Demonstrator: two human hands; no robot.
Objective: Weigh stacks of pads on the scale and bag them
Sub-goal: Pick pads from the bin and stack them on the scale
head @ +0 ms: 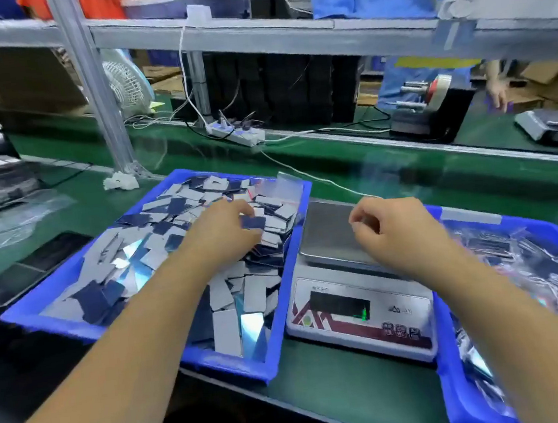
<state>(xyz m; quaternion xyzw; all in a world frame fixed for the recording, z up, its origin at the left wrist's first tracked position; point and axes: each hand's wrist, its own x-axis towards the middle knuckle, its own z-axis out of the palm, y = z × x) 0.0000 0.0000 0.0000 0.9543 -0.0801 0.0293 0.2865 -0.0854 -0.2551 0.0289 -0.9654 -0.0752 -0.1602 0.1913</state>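
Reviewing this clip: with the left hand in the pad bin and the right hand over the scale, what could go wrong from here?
1. The right hand hovers, loosely curled, over the scale pan; brushing it could skew a reading.
2. The left hand gathers pads from a loose, jumbled heap in the blue bin, so the stack may come out uneven or miscounted.
3. A white cable runs close behind the scale; a snag could shift it.
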